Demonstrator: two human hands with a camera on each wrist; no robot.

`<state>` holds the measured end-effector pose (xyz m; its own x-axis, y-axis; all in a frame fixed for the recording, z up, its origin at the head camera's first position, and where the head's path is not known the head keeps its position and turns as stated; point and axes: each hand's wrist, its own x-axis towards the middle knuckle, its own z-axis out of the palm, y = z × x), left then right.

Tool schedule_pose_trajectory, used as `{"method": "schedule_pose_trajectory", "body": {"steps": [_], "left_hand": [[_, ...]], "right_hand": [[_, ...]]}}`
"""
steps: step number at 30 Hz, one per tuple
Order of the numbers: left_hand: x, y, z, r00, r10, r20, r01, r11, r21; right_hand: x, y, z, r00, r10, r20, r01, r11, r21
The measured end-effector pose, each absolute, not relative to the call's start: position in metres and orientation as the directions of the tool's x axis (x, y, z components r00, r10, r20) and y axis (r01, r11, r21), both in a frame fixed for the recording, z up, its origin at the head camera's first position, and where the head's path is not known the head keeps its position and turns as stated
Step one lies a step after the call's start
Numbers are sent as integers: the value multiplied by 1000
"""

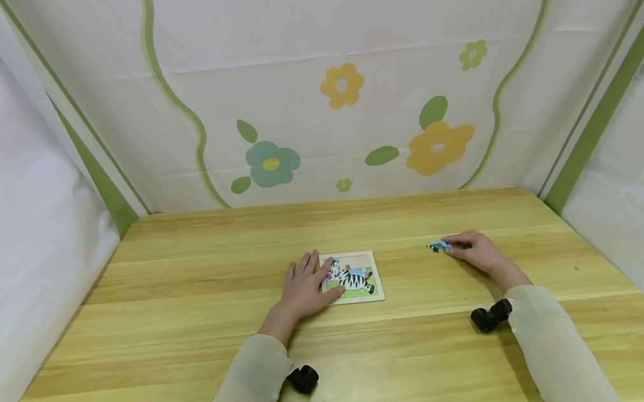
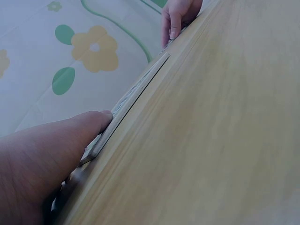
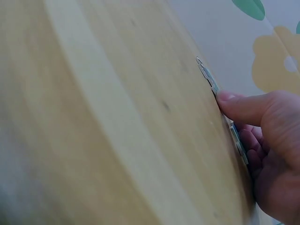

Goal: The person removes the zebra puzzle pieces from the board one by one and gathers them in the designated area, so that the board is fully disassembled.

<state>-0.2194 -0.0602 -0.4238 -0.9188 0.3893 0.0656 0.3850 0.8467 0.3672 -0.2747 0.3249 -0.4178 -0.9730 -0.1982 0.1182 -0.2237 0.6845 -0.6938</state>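
Note:
A square jigsaw puzzle board (image 1: 379,285) with a pale wooden rim and a zebra picture lies flat on the table. Bare pale backing shows along the upper part of the picture. My left hand (image 1: 304,291) rests over the board's left side, fingers spread, with thumb and index finger lying on the picture. Off to the right, my right hand (image 1: 478,252) pinches a small blue and green puzzle piece (image 1: 438,246) between thumb and fingers, close to the table. In the right wrist view another puzzle piece (image 3: 239,143) shows below the thumb, beside the curled fingers.
The wooden table (image 1: 198,365) reaches back to a white cloth wall (image 1: 284,32) printed with flowers. White cloth also hangs at both sides. Black wrist devices, on the left cuff (image 1: 303,379) and on the right cuff (image 1: 490,316), sit low over the tabletop.

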Motion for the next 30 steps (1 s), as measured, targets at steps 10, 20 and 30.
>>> {"method": "schedule_pose_trajectory", "body": {"steps": [10,20,30], "left_hand": [[-220,-60,-423,-915,396,75,393,839,375],[-219,-60,-423,-917,393,71,391,846,363],[-218,-60,-423,-919,390,65,386,850,359]], "right_hand": [[-275,325,-418,-971,-205,120,-231,700,-675],[-274,325,-419,-971,-214,110,-231,698,-678],[-275,326,-417,-975,-211,65,-195,684,-703]]}}
